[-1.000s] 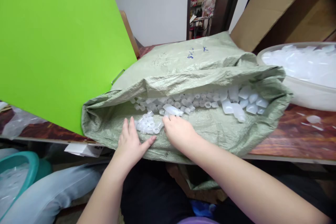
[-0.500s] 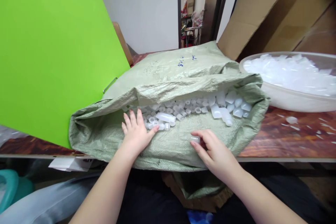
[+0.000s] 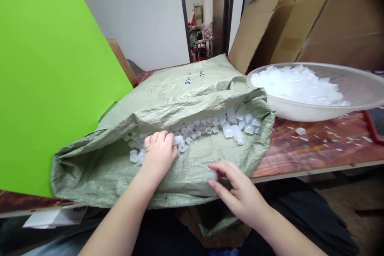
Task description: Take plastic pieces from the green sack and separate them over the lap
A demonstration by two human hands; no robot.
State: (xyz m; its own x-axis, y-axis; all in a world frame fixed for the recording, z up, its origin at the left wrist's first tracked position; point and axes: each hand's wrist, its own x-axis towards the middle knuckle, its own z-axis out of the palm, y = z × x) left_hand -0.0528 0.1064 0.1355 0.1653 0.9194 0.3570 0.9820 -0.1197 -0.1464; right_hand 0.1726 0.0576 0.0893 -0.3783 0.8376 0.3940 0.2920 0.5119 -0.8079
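Note:
A green woven sack [image 3: 186, 92] lies on its side on the table, its mouth open toward me and spilling several small translucent plastic bottles and caps [image 3: 210, 126]. My left hand [image 3: 159, 153] is curled at the sack's mouth, its fingers closed over a few of the small caps. My right hand [image 3: 237, 190] rests on the sack's lower flap, with thumb and forefinger pinching one small translucent bottle [image 3: 212, 175].
A wide translucent basin [image 3: 354, 96] heaped with the same plastic pieces stands at the right on the wooden table [image 3: 312, 152], with stray bits scattered in front of it. A bright green board [image 3: 45, 72] leans at the left. Cardboard boxes [image 3: 315, 20] stand behind.
My right hand has drawn back from the pile to the sack's near flap with one bottle pinched. My left hand moved into the sack's mouth and curled over the caps. The view shifted right.

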